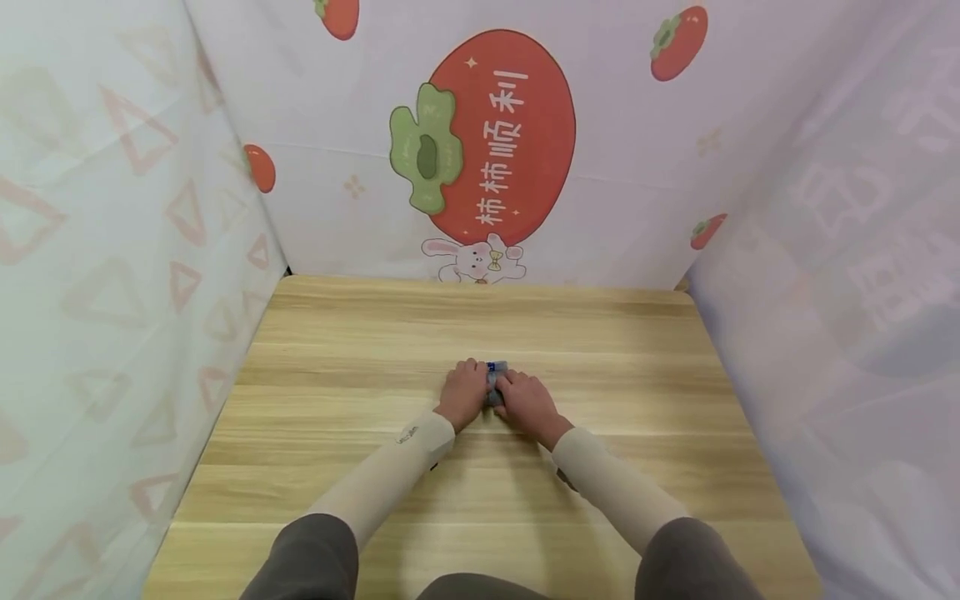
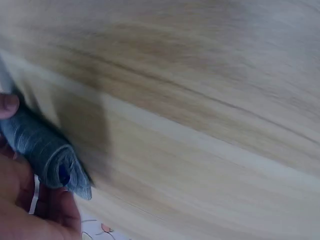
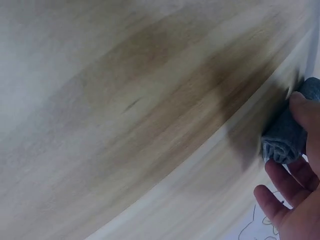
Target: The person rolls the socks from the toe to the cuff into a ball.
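A small roll of grey-blue cloth (image 1: 494,398) lies at the middle of the wooden table, between my two hands, with a bit of bright blue at its far side. My left hand (image 1: 463,392) holds one end; in the left wrist view its thumb presses the ribbed cloth roll (image 2: 37,142), whose coiled end shows blue inside and a loose flap. From the other side my right hand (image 1: 531,406) grips the roll. The right wrist view shows the thumb on top of the cloth roll (image 3: 285,132) and fingers beneath its folded end. Both hands hide much of it.
The wooden table (image 1: 337,333) ends at a white back curtain (image 1: 622,208) printed with persimmons and a rabbit. Printed curtains also hang along the left side (image 1: 97,333) and the right side (image 1: 847,333).
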Demonstrator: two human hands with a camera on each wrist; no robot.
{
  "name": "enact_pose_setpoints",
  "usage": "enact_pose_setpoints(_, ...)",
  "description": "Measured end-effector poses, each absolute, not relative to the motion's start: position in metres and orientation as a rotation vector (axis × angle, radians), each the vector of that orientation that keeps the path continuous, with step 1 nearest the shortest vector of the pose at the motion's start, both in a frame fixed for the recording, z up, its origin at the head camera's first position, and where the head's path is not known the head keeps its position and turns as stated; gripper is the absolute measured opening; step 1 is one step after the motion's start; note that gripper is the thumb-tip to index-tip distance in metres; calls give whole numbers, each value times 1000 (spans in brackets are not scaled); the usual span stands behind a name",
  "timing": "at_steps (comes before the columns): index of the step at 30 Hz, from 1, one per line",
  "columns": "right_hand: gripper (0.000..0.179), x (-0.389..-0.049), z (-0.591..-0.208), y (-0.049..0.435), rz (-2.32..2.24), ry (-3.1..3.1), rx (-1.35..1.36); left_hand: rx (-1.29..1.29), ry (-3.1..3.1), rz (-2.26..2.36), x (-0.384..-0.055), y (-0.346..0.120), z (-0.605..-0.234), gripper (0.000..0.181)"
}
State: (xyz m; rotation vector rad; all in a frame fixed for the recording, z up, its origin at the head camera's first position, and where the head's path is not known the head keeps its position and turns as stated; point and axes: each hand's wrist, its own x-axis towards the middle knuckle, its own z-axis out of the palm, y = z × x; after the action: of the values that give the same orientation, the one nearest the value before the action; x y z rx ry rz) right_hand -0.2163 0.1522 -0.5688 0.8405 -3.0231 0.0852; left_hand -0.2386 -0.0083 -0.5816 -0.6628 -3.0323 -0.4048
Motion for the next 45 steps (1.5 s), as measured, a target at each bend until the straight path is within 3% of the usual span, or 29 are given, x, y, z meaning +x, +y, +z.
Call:
enact_pose_setpoints(4,41,-216,-572,151,126,-3048,836,-877,-2826,-180,-229,-12,-583,11)
enact_pose_setpoints(11,33,-214,-573,149,142,-3096,794,-1052,-2750,-114,-219,-26,-587,48)
enact_pose_setpoints(26,19,-210,-567,154,245,-3045,866,-993,-2864,-341,-217,-25,-583,28)
enact_pose_setpoints(33,30,-217,-557,156,265,-3200,890,-996,-3001,-348,-219,-26,-578,28)
enact_pose_setpoints(45,12,-232,-551,158,392,-3304,1008,-961,-3146,-271,-221,-25,-565,33)
